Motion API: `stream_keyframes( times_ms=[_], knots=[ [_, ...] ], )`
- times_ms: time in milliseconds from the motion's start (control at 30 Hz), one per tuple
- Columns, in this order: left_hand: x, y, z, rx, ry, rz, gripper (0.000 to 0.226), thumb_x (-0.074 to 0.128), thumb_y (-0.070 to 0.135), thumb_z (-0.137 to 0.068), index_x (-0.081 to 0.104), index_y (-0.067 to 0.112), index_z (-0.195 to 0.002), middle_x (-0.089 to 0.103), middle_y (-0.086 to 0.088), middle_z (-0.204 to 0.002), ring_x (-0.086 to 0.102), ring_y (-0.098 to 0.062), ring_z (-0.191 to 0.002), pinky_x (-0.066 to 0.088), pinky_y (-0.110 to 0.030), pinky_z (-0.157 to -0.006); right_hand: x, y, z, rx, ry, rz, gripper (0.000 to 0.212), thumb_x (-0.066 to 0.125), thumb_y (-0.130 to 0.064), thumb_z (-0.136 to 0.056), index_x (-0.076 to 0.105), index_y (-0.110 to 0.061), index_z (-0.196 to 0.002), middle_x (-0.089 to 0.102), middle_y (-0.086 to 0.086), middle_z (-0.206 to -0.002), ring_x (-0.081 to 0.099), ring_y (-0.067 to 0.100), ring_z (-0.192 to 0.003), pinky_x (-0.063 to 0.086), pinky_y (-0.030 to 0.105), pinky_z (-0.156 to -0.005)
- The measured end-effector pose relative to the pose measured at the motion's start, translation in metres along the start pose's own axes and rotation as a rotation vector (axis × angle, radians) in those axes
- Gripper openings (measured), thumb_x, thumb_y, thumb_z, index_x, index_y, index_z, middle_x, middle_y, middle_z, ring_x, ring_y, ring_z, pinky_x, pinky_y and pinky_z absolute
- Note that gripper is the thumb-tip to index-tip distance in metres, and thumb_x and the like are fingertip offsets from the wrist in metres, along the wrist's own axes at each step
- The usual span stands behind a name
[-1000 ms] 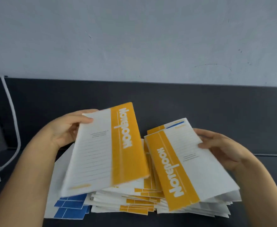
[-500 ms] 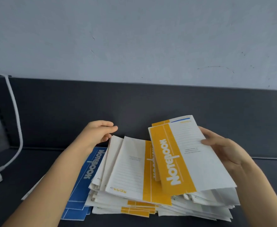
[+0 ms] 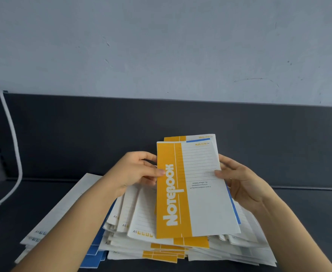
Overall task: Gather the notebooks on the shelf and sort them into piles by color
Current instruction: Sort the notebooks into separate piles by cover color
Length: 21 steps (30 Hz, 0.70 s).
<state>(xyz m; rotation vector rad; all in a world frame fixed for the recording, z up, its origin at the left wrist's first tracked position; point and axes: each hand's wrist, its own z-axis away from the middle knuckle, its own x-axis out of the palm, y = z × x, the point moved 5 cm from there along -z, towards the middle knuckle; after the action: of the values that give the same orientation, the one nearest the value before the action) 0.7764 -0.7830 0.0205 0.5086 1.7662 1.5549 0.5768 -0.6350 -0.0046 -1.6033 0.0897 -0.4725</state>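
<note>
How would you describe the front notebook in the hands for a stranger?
Start at the messy notebook pile on the dark shelf. Above it, the left hand and right hand hold a small bunch. The front one, the yellow notebook, shows its full cover with white Notebook lettering; the blue-edged notebook behind it is mostly hidden.

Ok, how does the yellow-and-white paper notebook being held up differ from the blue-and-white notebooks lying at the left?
The yellow-and-white notebook is raised and tilted, held by the left hand and right hand; the blue-and-white notebooks lie flat on the dark shelf. Its band is yellow, theirs blue. Both are partly white.
</note>
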Motion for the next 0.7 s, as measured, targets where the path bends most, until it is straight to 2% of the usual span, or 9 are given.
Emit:
stream_keyframes(
  times_ms=[167, 267, 333, 400, 467, 533, 633, 700],
  knots=[
    [-0.002, -0.004, -0.003, 0.018, 0.014, -0.106, 0.017, 0.073, 0.009, -0.085, 0.072, 0.009, -0.102, 0.077, -0.007, -0.089, 0.072, -0.027, -0.087, 0.059, -0.027, -0.07, -0.002, 0.008, -0.001, 0.085, 0.075, 0.013, 0.038, 0.063, -0.011, -0.082, 0.063, -0.015, -0.12, 0.072, 0.009, -0.113, 0.07, 0.032, -0.099, 0.061, 0.041, -0.071],
    [-0.001, -0.005, -0.003, 0.008, 0.036, -0.177, 0.012, 0.07, 0.011, -0.088, 0.071, 0.007, -0.099, 0.076, -0.009, -0.086, 0.072, -0.024, -0.075, 0.059, -0.028, -0.065, -0.004, 0.012, -0.001, 0.109, 0.106, -0.007, 0.031, 0.061, -0.012, -0.087, 0.065, -0.015, -0.118, 0.072, 0.01, -0.111, 0.071, 0.032, -0.097, 0.062, 0.041, -0.07],
    [-0.001, -0.002, -0.002, 0.007, 0.039, -0.239, 0.018, 0.071, 0.02, -0.088, 0.068, 0.008, -0.101, 0.076, -0.009, -0.085, 0.069, -0.017, -0.066, 0.058, -0.027, -0.06, -0.004, 0.012, -0.001, 0.125, 0.125, -0.034, 0.028, 0.061, -0.012, -0.089, 0.066, -0.014, -0.116, 0.072, 0.011, -0.11, 0.071, 0.032, -0.094, 0.062, 0.041, -0.068],
    [0.003, 0.0, 0.002, -0.04, -0.074, -0.298, 0.034, 0.077, 0.028, -0.081, 0.061, 0.012, -0.106, 0.077, -0.005, -0.086, 0.071, -0.015, -0.067, 0.056, -0.025, -0.059, -0.005, 0.012, -0.001, 0.142, 0.128, -0.05, 0.027, 0.062, -0.012, -0.088, 0.067, -0.014, -0.115, 0.072, 0.012, -0.109, 0.072, 0.031, -0.09, 0.062, 0.042, -0.066],
    [0.009, 0.0, 0.009, -0.105, -0.256, -0.325, 0.051, 0.083, 0.021, -0.074, 0.053, 0.015, -0.114, 0.077, -0.004, -0.092, 0.073, -0.018, -0.078, 0.055, -0.025, -0.064, -0.004, 0.011, 0.0, 0.152, 0.11, -0.068, 0.031, 0.065, -0.014, -0.081, 0.068, -0.014, -0.112, 0.073, 0.013, -0.107, 0.072, 0.031, -0.086, 0.061, 0.041, -0.064],
    [0.009, 0.0, 0.011, -0.089, -0.321, -0.26, 0.054, 0.08, 0.008, -0.076, 0.049, 0.016, -0.12, 0.075, -0.01, -0.099, 0.073, -0.024, -0.089, 0.058, -0.029, -0.069, -0.005, 0.01, 0.001, 0.154, 0.098, -0.074, 0.039, 0.067, -0.018, -0.075, 0.068, -0.014, -0.114, 0.072, 0.014, -0.109, 0.072, 0.03, -0.085, 0.061, 0.04, -0.063],
    [-0.01, 0.005, 0.006, 0.0, -0.209, -0.123, 0.042, 0.066, 0.0, -0.088, 0.058, 0.023, -0.122, 0.073, -0.011, -0.104, 0.072, -0.025, -0.095, 0.06, -0.036, -0.079, -0.007, 0.008, 0.003, 0.153, 0.064, -0.073, 0.055, 0.08, -0.022, -0.071, 0.064, -0.012, -0.122, 0.069, 0.016, -0.115, 0.071, 0.031, -0.086, 0.06, 0.04, -0.069],
    [-0.026, 0.005, 0.001, 0.021, -0.104, -0.126, 0.038, 0.061, 0.005, -0.093, 0.062, 0.032, -0.12, 0.072, -0.008, -0.104, 0.072, -0.021, -0.094, 0.059, -0.037, -0.084, -0.014, 0.006, 0.004, 0.181, 0.051, -0.083, 0.075, 0.09, -0.027, -0.055, 0.062, -0.012, -0.124, 0.068, 0.019, -0.116, 0.07, 0.033, -0.086, 0.06, 0.043, -0.069]
  ],
)
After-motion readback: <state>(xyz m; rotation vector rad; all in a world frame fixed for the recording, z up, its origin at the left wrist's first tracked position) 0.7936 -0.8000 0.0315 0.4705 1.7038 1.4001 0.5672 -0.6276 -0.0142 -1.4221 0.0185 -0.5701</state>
